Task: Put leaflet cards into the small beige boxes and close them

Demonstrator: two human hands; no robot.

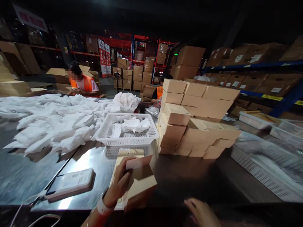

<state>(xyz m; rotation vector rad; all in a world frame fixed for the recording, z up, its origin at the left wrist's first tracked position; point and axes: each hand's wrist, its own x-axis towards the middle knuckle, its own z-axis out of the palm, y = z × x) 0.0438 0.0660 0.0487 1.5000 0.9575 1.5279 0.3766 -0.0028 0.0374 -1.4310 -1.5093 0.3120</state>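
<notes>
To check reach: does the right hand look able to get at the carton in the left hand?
Probably yes: nothing visible stands between the right hand and the carton; the left hand is on its other side.

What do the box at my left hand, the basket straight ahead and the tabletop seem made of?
Box: probably matte tan cardboard, from its flat panels. Basket: likely white plastic, given its evenly perforated walls. Tabletop: shiny, perhaps steel, judging by silvery reflections.

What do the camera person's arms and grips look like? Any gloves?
The left grip is a bare hand with no glove, and a white band circles its wrist. The right grip is a bare hand too, but blurry; I see nothing worn there. No sleeves show.
</notes>
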